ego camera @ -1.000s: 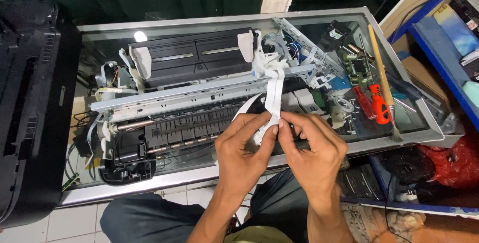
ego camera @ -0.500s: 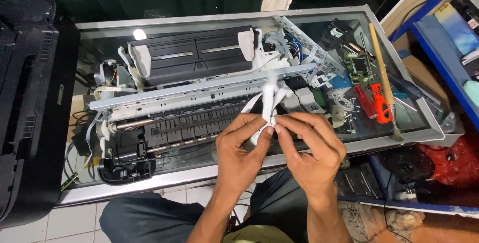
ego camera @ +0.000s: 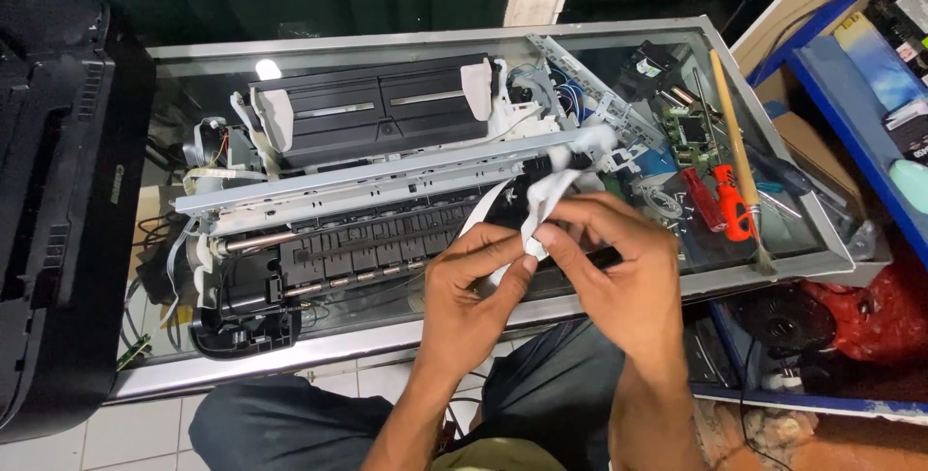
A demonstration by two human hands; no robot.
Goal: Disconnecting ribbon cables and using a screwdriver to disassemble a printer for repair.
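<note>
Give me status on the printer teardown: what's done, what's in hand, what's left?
Done: outer shell off, the printer mechanism bare on the glass table. In hand: left hand and right hand pinch the white flat ribbon cable. Left: metal rail and rollers appear mounted.

1. The left hand is bare, with no glove, ring or watch in view.
2. The right hand is bare too, its wrist without a band.
3. Both forearms are uncovered; no sleeve reaches them.
4. Dark grey-blue trousers cover the legs.
5. An olive-yellow strip of garment shows at the bottom edge.
</note>
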